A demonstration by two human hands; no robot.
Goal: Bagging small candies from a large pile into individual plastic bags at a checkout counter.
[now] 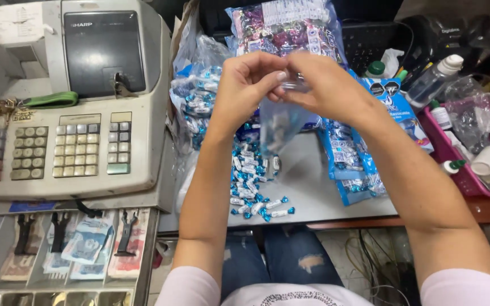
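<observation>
Your left hand (245, 79) and right hand (327, 85) meet above the tabletop (313, 187), each grip pinched on the top edge of a small clear bag (279, 122) that hangs between them. Directly below lies a heap of blue-and-white wrapped candies (253, 181), with the cash register (69, 96) at your left.

Both hands, left hand (245, 85) and right hand (327, 85), pinch a small clear bag (279, 122) above scattered blue-wrapped candies (253, 181).

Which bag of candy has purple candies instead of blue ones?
The bag of purple and silver candies standing at the back, above both hands. The other bags, left and right of it, hold blue-wrapped candies like the loose pile on the table.
</observation>
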